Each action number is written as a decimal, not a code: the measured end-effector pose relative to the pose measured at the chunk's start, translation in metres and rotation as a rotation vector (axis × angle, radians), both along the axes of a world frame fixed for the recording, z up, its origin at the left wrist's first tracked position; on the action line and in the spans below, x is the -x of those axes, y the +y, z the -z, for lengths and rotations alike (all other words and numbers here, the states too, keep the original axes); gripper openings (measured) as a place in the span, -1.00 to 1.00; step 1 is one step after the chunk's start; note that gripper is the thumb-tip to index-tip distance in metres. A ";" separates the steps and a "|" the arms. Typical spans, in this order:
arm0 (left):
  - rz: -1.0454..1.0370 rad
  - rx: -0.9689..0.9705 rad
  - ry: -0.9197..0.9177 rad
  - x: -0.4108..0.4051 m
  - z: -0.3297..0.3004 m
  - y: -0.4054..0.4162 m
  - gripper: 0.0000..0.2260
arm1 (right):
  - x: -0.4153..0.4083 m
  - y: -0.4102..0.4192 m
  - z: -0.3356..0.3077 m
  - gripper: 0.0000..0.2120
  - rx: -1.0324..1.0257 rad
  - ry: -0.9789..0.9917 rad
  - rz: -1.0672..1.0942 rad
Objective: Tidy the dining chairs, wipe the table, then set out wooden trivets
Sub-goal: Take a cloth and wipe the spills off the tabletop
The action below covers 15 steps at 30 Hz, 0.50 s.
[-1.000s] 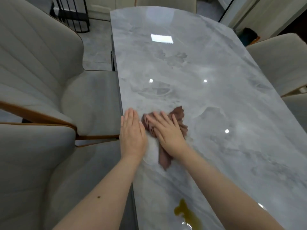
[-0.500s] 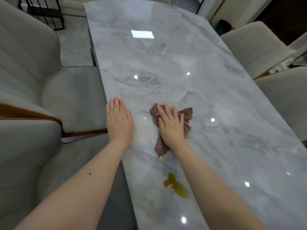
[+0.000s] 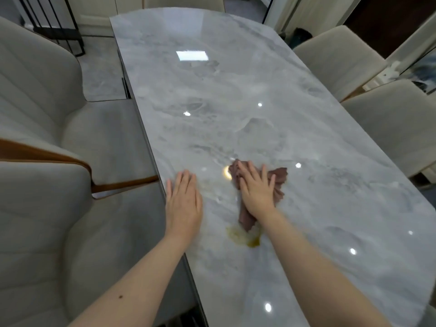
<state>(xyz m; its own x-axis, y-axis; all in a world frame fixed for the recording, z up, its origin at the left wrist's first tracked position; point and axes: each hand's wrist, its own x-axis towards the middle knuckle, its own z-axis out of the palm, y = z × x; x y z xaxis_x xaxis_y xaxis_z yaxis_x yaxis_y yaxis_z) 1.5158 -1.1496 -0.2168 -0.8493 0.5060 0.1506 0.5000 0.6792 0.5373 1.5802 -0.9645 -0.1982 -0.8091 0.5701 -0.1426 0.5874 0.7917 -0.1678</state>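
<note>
A long grey marble table [image 3: 236, 95] fills the middle of the view. My right hand [image 3: 258, 191] presses flat, fingers straight, on a crumpled brown cloth [image 3: 279, 177] lying on the table. The cloth's near end touches a smeared yellow spill [image 3: 245, 237]. My left hand [image 3: 184, 204] rests flat on the table near its left edge, holding nothing. No trivets are in view.
Two beige padded chairs [image 3: 35, 102] [image 3: 42, 232] stand along the table's left side, two more [image 3: 337, 60] [image 3: 396, 123] along the right. Another chair back [image 3: 184, 2] shows at the far end. A black metal rack [image 3: 54, 24] stands at the far left.
My right hand has slid the cloth to the right and back toward me until its end reached the yellow spill, which now looks smeared. My left hand stays flat by the table edge.
</note>
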 end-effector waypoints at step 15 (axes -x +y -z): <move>-0.173 -0.107 -0.165 -0.086 0.009 -0.028 -0.43 | -0.088 -0.025 -0.002 -0.54 -0.039 0.007 0.137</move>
<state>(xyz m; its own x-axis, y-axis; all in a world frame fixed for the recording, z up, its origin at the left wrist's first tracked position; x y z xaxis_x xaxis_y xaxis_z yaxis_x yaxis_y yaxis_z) 1.6014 -1.1777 -0.2255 -0.9395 0.3393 0.0477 0.2806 0.6820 0.6754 1.6678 -0.9899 -0.1966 -0.7241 0.6804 -0.1128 0.6895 0.7101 -0.1427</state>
